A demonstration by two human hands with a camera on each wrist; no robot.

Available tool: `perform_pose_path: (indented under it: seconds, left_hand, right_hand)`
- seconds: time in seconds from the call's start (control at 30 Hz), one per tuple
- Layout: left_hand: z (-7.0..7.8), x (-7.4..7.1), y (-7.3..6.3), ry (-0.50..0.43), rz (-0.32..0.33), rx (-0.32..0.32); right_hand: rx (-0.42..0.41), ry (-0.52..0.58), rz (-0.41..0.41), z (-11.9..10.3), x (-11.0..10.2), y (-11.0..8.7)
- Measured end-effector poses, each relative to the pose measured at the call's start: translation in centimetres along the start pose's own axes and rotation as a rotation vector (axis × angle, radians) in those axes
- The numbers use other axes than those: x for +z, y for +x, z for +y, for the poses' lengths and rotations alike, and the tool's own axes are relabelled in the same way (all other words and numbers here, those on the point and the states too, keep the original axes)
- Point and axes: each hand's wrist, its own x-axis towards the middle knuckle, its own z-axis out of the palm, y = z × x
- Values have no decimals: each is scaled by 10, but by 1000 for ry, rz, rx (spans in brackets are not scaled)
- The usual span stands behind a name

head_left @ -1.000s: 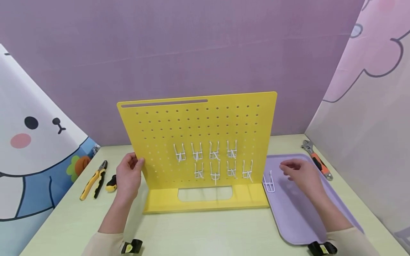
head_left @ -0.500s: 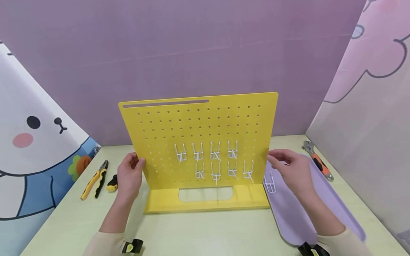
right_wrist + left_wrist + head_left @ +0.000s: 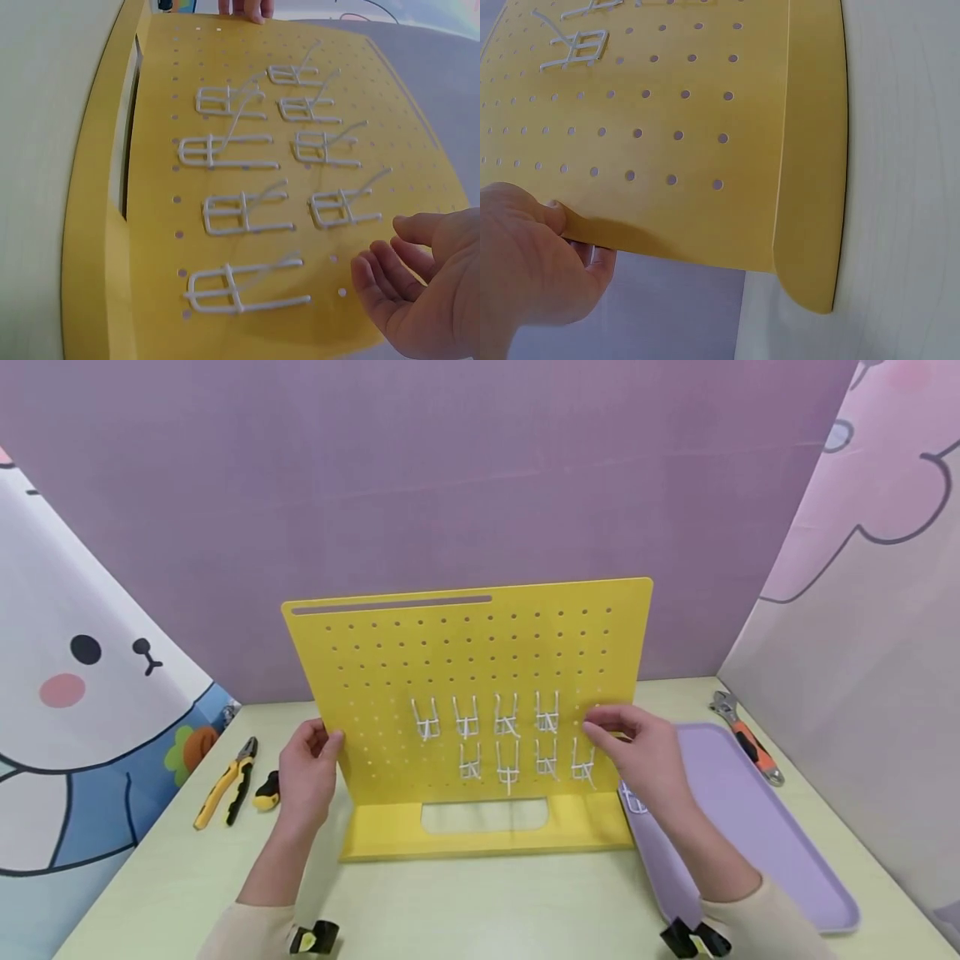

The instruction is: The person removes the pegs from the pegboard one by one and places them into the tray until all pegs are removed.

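Note:
A yellow pegboard stands upright on its base, with white wire hooks in two rows across its lower half. My left hand grips the board's left edge, thumb on the front face and fingers behind. Over the right side of the board is my right hand, beside the end hooks of both rows. In the right wrist view its fingers are loosely bent with nothing between them. Another white hook lies at the left side of the purple tray, partly hidden by that hand.
Yellow-black pliers and a short yellow-black handle lie left of the board, the handle close to the left forearm. An adjustable wrench with an orange grip lies beyond the tray's right edge. A purple wall rises behind.
My right hand has moved left, from above the tray to the board's right edge and then over its front face. The left hand keeps its grip on the board.

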Motion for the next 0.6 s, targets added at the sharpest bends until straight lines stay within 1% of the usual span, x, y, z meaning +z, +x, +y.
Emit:
perform_pose_path:
  seconds: [0.1,0.33,0.6]
  left_hand:
    - [-1,0,0,0,6,1]
    - [-3,0,-1,-8,1,13]
    - [-3,1,0,-15,6,18]
  right_hand:
    - [-4,15,-18,-2,6,2]
    - [1,60,-30,-7,19,4]
    - [24,114,-50,-12,28,6]
